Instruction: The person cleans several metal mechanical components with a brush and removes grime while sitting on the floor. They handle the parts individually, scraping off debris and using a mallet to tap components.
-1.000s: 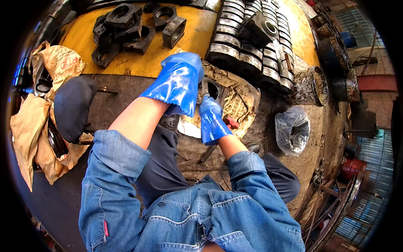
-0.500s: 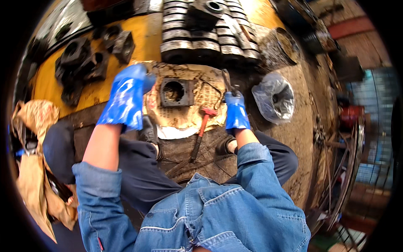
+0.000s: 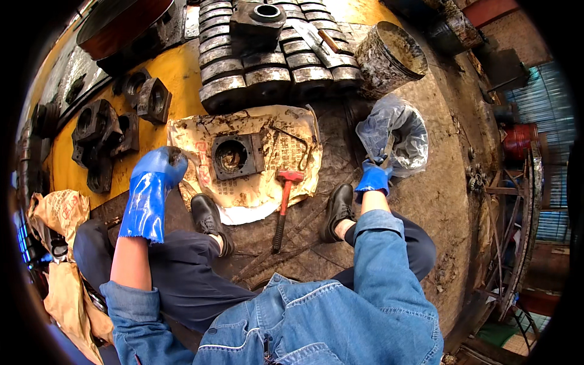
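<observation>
My right hand (image 3: 373, 177), in a blue rubber glove, is closed around a dark metal tool (image 3: 389, 145) that looks like pliers. Its tip overlaps the near side of a clear plastic bag (image 3: 378, 131), which stands with its mouth spread. On the left, my left hand (image 3: 157, 165) wears a matching glove. Its fingers are curled, and whatever they may hold is hidden. Between the hands a square metal block with a round bore (image 3: 254, 153) lies on a stained paper sack (image 3: 201, 131). A red-headed hammer (image 3: 285, 201) rests nearer me, its head on the sack's edge.
Rows of thick metal rings (image 3: 267, 78) stand at the back, carrying another block (image 3: 258, 30) and a trowel-like tool (image 3: 316, 44). A grimy bucket (image 3: 380, 64) is behind the bag. More bored blocks (image 3: 100, 131) sit far left. A bent rod (image 3: 299, 143) lies on the sack.
My right hand has carried the tool rightward from beside the paper sack to the plastic bag. My left hand has drawn slightly away from the block. The whole view has shifted.
</observation>
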`<act>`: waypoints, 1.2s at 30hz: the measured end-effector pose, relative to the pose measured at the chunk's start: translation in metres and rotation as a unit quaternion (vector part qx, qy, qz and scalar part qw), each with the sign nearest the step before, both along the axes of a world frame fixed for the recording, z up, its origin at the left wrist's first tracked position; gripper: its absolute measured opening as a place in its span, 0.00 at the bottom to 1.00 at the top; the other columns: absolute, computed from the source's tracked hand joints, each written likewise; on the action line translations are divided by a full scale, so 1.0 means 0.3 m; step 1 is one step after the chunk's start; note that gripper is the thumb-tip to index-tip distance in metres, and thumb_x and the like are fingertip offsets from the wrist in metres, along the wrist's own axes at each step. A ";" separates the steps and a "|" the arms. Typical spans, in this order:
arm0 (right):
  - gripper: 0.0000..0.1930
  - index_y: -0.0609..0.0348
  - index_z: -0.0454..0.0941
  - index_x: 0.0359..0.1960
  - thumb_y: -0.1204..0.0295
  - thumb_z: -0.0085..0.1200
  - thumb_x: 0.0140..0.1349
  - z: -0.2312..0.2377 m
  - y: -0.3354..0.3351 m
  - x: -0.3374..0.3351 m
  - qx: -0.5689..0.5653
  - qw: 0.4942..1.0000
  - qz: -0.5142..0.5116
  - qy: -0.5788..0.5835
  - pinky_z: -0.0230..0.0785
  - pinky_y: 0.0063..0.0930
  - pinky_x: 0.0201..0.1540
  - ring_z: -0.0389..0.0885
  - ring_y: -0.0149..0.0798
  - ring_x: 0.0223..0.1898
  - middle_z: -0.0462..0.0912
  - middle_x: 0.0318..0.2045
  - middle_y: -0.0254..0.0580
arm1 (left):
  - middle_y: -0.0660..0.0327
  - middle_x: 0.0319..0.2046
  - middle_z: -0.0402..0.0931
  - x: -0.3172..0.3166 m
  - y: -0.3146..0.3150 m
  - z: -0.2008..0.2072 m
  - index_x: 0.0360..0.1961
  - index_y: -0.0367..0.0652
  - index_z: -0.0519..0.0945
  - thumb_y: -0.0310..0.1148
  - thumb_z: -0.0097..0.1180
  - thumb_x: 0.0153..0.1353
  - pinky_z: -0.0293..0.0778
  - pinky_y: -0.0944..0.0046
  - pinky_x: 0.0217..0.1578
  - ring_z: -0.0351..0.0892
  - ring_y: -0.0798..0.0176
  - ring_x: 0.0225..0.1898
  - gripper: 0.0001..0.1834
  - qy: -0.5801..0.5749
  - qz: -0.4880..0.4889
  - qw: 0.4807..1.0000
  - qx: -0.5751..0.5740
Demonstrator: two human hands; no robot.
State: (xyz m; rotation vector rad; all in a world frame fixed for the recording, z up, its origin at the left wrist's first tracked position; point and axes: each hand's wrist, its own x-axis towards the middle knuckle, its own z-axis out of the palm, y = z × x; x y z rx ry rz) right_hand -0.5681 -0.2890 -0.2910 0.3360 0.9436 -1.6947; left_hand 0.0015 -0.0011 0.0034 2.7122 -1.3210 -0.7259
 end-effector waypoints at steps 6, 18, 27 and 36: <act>0.26 0.51 0.81 0.38 0.42 0.41 0.68 -0.054 0.146 0.234 -0.018 0.985 0.026 -0.167 0.68 0.35 0.28 0.73 0.31 0.20 0.81 0.24 0.28 | 0.46 0.43 0.83 -0.010 -0.004 0.000 0.47 0.43 0.84 0.50 0.56 0.59 0.76 0.52 0.49 0.82 0.46 0.47 0.24 -0.059 -0.021 0.998 0.021; 0.18 0.61 0.81 0.48 0.59 0.54 0.67 0.497 0.456 1.002 -0.120 0.418 0.722 0.538 0.74 0.26 0.34 0.84 0.35 0.31 0.87 0.36 0.46 | 0.44 0.39 0.82 0.027 -0.002 -0.012 0.38 0.38 0.85 0.46 0.57 0.58 0.78 0.49 0.46 0.83 0.42 0.43 0.20 -0.058 -0.064 0.996 -0.028; 0.16 0.50 0.84 0.42 0.55 0.56 0.59 0.477 0.296 1.588 -0.345 -0.215 0.614 0.677 0.77 0.41 0.42 0.84 0.53 0.40 0.85 0.38 0.48 | 0.50 0.41 0.85 0.082 0.038 0.019 0.43 0.42 0.86 0.45 0.56 0.58 0.79 0.42 0.42 0.85 0.47 0.44 0.20 -0.008 -0.005 1.000 -0.010; 0.16 0.56 0.82 0.38 0.56 0.55 0.62 0.435 0.301 1.581 -0.251 -0.212 0.604 0.727 0.74 0.42 0.42 0.83 0.54 0.37 0.84 0.34 0.52 | 0.51 0.40 0.85 0.109 0.035 0.070 0.43 0.43 0.87 0.41 0.58 0.56 0.78 0.36 0.41 0.85 0.46 0.42 0.18 0.033 0.000 0.997 0.072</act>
